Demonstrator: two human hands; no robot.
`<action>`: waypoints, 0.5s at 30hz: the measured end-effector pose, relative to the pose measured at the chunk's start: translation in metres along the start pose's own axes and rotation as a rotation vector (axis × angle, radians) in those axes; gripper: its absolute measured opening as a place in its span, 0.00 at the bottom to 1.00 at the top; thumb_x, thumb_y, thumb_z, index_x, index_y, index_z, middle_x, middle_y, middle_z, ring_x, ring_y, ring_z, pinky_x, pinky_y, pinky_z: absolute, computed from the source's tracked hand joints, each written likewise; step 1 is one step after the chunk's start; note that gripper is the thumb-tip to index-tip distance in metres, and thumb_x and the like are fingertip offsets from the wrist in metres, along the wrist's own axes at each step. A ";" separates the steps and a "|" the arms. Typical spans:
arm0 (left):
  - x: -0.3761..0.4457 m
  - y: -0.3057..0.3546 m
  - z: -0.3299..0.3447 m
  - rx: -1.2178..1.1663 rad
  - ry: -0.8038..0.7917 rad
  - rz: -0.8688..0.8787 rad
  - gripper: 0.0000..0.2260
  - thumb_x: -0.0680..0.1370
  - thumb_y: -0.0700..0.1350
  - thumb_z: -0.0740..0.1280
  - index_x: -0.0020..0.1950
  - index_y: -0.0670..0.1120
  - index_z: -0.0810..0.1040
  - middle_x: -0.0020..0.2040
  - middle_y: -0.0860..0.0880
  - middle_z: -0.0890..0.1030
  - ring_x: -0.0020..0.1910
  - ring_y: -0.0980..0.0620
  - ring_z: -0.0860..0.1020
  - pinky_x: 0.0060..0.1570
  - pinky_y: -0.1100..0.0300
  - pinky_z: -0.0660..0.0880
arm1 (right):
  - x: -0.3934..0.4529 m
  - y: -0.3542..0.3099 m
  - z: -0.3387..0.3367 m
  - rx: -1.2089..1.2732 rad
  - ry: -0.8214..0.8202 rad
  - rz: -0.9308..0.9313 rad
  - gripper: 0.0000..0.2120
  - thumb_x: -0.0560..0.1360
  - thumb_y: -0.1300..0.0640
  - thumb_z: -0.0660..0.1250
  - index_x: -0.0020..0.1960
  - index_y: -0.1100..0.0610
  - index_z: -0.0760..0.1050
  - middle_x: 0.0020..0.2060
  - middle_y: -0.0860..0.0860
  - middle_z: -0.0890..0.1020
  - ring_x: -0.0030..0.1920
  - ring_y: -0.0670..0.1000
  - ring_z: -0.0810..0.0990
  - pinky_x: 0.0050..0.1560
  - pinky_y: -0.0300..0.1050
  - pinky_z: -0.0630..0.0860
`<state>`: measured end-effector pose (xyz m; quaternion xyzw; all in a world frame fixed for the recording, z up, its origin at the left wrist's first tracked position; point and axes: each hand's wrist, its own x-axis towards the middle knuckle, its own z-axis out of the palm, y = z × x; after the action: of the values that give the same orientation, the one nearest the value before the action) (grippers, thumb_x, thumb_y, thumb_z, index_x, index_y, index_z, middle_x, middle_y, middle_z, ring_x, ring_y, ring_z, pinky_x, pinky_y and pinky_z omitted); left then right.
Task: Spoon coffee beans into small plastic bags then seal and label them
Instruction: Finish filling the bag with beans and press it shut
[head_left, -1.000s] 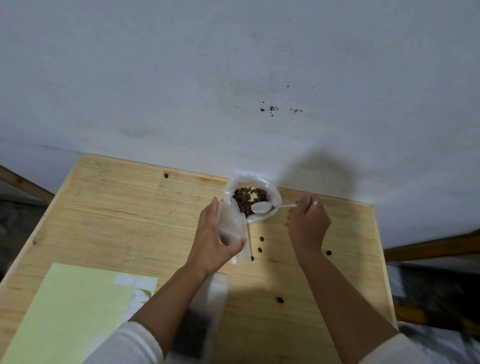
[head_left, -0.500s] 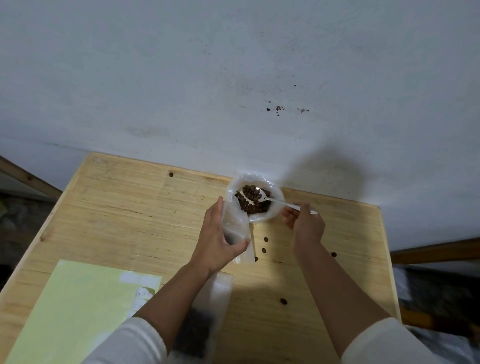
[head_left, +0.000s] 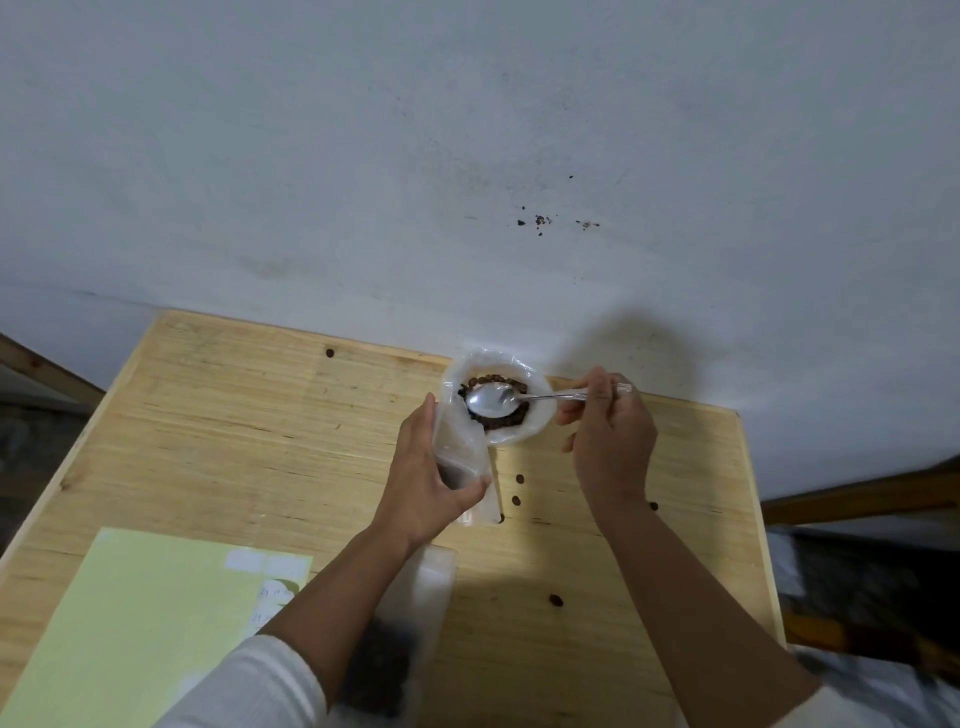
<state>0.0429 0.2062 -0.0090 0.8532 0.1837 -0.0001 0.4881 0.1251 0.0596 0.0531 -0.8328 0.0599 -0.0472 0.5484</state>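
Observation:
An open clear bag of coffee beans (head_left: 496, 422) sits at the table's far edge, its rim rolled down. My right hand (head_left: 610, 441) grips the handle of a metal spoon (head_left: 491, 401); the spoon's bowl hovers over the beans and looks empty. My left hand (head_left: 423, 478) holds a small plastic bag (head_left: 460, 457) upright just left of the beans, with a few beans at its bottom. A filled small bag (head_left: 395, 644) lies flat by my left forearm.
The wooden table (head_left: 218, 426) stands against a white wall. A pale green label sheet (head_left: 135, 618) lies at the near left, with handwritten labels near my forearm. Loose beans (head_left: 519, 479) are scattered right of the small bag, another (head_left: 556, 600) nearer me.
The spoon dipped into the beans half a second ago and now sits flat above them, bowl up. My right hand shifted right and raised the handle. The left hand stayed put.

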 end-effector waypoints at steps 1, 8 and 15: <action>-0.001 0.000 0.000 0.002 -0.002 0.004 0.50 0.66 0.50 0.77 0.77 0.49 0.47 0.73 0.51 0.57 0.70 0.58 0.58 0.64 0.66 0.57 | 0.006 0.008 0.003 -0.065 0.051 0.048 0.14 0.81 0.52 0.55 0.43 0.56 0.74 0.29 0.51 0.80 0.29 0.48 0.79 0.34 0.49 0.79; 0.000 -0.001 0.000 0.018 -0.003 0.009 0.50 0.67 0.51 0.76 0.77 0.49 0.46 0.74 0.51 0.57 0.71 0.56 0.58 0.65 0.66 0.57 | 0.034 0.049 0.029 -0.213 0.119 0.343 0.31 0.71 0.42 0.41 0.42 0.62 0.75 0.32 0.56 0.82 0.37 0.61 0.82 0.46 0.55 0.78; 0.002 0.000 0.000 0.024 -0.009 0.006 0.49 0.67 0.52 0.76 0.77 0.50 0.46 0.73 0.52 0.57 0.70 0.57 0.58 0.64 0.67 0.57 | 0.027 0.042 0.038 0.339 0.170 0.664 0.11 0.81 0.56 0.58 0.46 0.62 0.73 0.35 0.57 0.82 0.27 0.47 0.82 0.28 0.37 0.78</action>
<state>0.0443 0.2071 -0.0096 0.8596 0.1789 -0.0047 0.4786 0.1551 0.0735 0.0001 -0.6585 0.3630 0.0550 0.6569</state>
